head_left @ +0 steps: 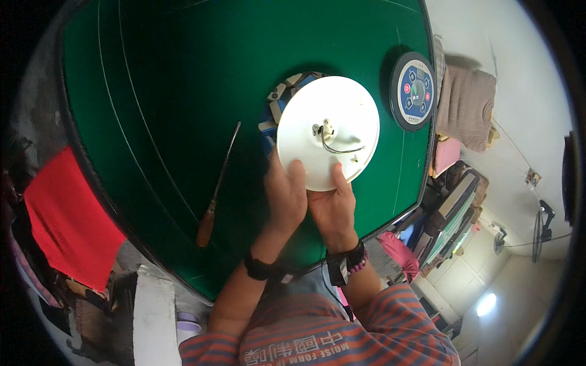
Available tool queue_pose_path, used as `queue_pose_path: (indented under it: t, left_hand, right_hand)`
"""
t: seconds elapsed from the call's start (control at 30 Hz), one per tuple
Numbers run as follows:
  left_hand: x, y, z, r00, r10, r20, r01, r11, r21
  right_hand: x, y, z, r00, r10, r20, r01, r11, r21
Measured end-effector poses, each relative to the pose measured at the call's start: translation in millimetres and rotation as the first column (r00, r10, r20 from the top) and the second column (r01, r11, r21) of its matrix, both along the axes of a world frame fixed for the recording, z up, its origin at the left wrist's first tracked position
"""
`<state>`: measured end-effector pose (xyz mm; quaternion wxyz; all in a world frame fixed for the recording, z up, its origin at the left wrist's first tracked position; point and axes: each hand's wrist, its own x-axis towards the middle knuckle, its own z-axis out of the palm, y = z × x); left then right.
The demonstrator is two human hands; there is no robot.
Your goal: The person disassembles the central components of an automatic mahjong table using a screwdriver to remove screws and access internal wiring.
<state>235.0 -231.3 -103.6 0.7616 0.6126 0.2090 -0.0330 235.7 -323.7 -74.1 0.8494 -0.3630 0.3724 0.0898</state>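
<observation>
A round white lamp base (305, 155) is held up over the green table, its hollow side toward me. At its centre sits a small fitting with a thin wire (342, 150) running off to the right. My left hand (286, 194) grips the lower left rim, thumb on the inner face. Beside it, my right hand (334, 207) holds the bottom rim, thumb also inside. Partly hidden behind the disc is the table's round centre well with blue and white tiles (278, 100). To the left lies a screwdriver (215, 207) with a wooden handle.
A round black and blue control panel (414, 91) with buttons rests near the table's right edge. The green tabletop (183, 73) has a dark raised border. Red cloth (70, 219) hangs at the left; folded brown fabric (467, 104) and stacked items stand beyond the right edge.
</observation>
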Motion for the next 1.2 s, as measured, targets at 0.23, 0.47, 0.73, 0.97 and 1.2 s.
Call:
queue_pose_path:
  t: [0.23, 0.47, 0.73, 0.97, 1.2]
  left_hand:
    - [8, 7, 8, 0.997, 0.012, -0.072, -0.007, 0.998, 0.070]
    - [10, 28, 23, 1.000, 0.011, -0.015, -0.006, 0.944, 0.329]
    - [-38, 112, 13, 0.983, -0.040, -0.182, 0.186, 0.183, 0.965]
    - [-56, 111, 36, 0.978, -0.048, -0.201, 0.175, 0.707, 0.685]
    - [-77, 34, 95, 0.980, 0.026, -0.195, -0.056, 0.987, -0.150]
  right_hand:
    - [1, -6, 2, 1.000, 0.004, 0.012, -0.005, 0.998, 0.062]
    - [-4, -19, 7, 0.980, 0.196, -0.033, -0.186, 0.961, 0.206]
    - [-68, -23, 20, 0.718, 0.682, -0.137, -0.679, 0.730, 0.074]
    - [-123, 22, 25, 0.577, 0.817, -0.013, -0.781, 0.546, -0.303]
    - [-131, -30, 76, 0.775, 0.632, -0.014, -0.628, 0.769, -0.121]
